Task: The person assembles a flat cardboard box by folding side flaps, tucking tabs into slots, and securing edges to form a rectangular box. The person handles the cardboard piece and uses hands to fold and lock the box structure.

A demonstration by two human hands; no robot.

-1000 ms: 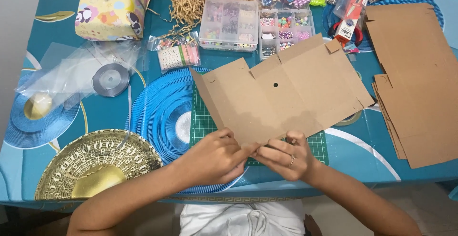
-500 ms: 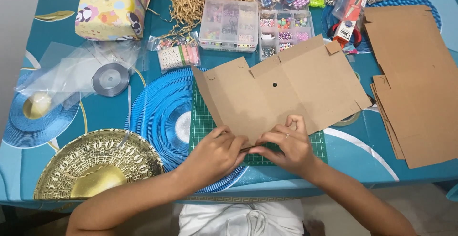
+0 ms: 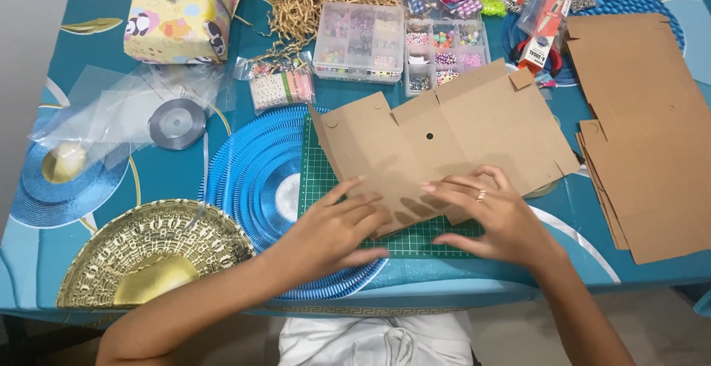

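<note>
From the head camera, a flat brown cardboard box blank [image 3: 444,144] lies on the green cutting mat [image 3: 311,166], which gives a firm surface for creasing. The left hand [image 3: 337,229] and right hand [image 3: 492,222] press its near edge with fingers spread flat, gripping nothing; the cardboard extends away beyond the fingertips.

This looks like a craft table at home, covered with a teal patterned tablecloth [image 3: 637,292]. A green cutting mat [image 3: 315,181], clear bead boxes [image 3: 361,42], a ribbon spool [image 3: 176,124], a panda-print wrapped gift [image 3: 178,14], shredded paper [image 3: 311,7] and a stack of flat cardboard [image 3: 644,129] all point to hobby gift-packing.
</note>
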